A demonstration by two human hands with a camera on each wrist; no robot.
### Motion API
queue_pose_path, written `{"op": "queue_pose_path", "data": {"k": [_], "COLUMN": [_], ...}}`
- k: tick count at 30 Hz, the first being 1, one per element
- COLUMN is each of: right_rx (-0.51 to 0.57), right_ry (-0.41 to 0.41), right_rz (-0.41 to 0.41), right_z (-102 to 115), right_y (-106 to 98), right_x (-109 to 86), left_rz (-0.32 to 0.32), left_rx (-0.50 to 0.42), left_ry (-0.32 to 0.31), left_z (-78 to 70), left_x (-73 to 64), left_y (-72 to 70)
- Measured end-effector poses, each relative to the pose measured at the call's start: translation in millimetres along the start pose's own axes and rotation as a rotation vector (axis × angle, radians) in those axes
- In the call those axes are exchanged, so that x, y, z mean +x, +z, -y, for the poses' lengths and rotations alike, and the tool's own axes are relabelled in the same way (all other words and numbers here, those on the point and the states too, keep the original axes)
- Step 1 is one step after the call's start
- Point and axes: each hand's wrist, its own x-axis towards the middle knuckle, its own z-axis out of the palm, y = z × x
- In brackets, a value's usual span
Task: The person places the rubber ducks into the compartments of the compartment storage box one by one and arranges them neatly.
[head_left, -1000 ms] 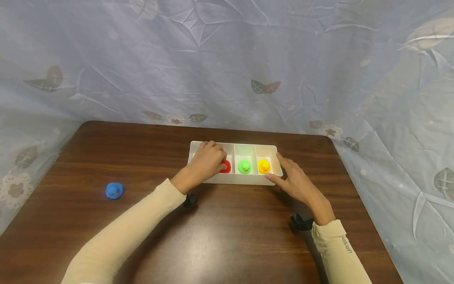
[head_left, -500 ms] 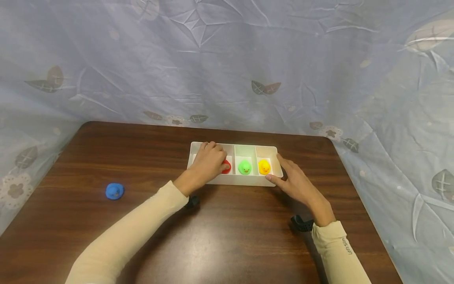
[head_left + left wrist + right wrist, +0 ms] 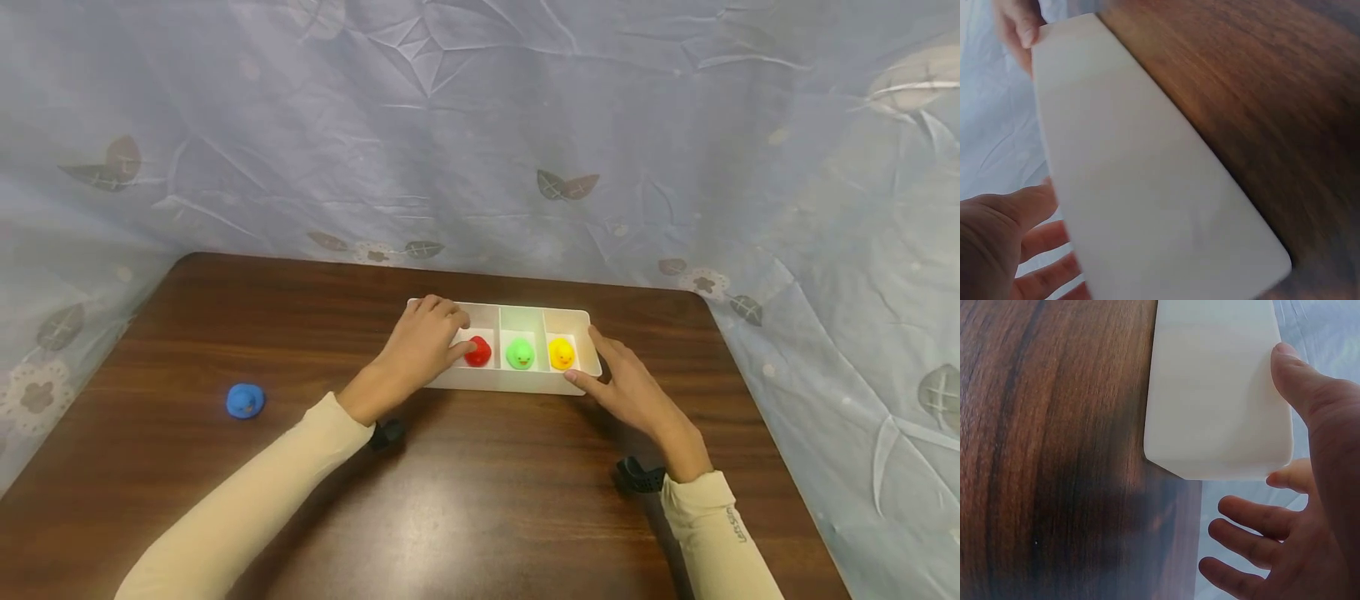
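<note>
A white divided tray (image 3: 501, 380) lies across the table with small rubber ducks in separate compartments. The red duck (image 3: 477, 353) sits nearest my left hand, with a green duck (image 3: 520, 354) in the middle and a yellow duck (image 3: 562, 354) to the right. My left hand (image 3: 424, 343) hovers over the tray's left end, fingers spread and thumb tip overlapping the red duck's edge; it covers the leftmost section. At the right end, my right hand (image 3: 633, 388) holds the tray's corner, thumb (image 3: 1294, 372) on the front rim and index finger at the end wall.
A blue duck (image 3: 245, 401) stands alone on the left of the dark wooden table (image 3: 480, 500). Pale patterned cloth (image 3: 480, 150) hangs behind the table and down both sides. Black straps are on both wrists.
My left hand has let go of the red duck and drawn back slightly left, with its fingers opening. The red duck shows more fully now. My right hand stays at the tray's end.
</note>
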Motion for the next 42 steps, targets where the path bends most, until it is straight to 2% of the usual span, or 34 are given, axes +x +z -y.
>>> {"op": "queue_pose_path", "data": {"k": [7,12,21,34,42], "right_rx": [0.001,0.001,0.008,0.0,0.013], "right_ry": [-0.006,-0.005,0.008,0.028,-0.002], "right_rz": [-0.007,-0.001,0.01,0.005,0.005], "right_z": [-0.7,0.2,-1.1,-1.9,-2.1], "right_y": [-0.1,0.4,0.7,0.7,2.4], "right_x": [-0.9,-0.2,-1.9,-0.8,1.1], "left_rz": [-0.053,-0.063,-0.099,-0.135,-0.162], "left_rx": [-0.012,-0.013,0.001,0.004,0.03], "left_ry": [-0.004,-0.03,-0.048,-0.106,-0.175], "left_z": [10.0,17.3,31.7,59.6,79.6], "left_x": [-22.5,-38.4,-58.2,-80.0,-106.3], "left_y": [-14.6,-21.8,-31.7,-45.8,-53.0]}}
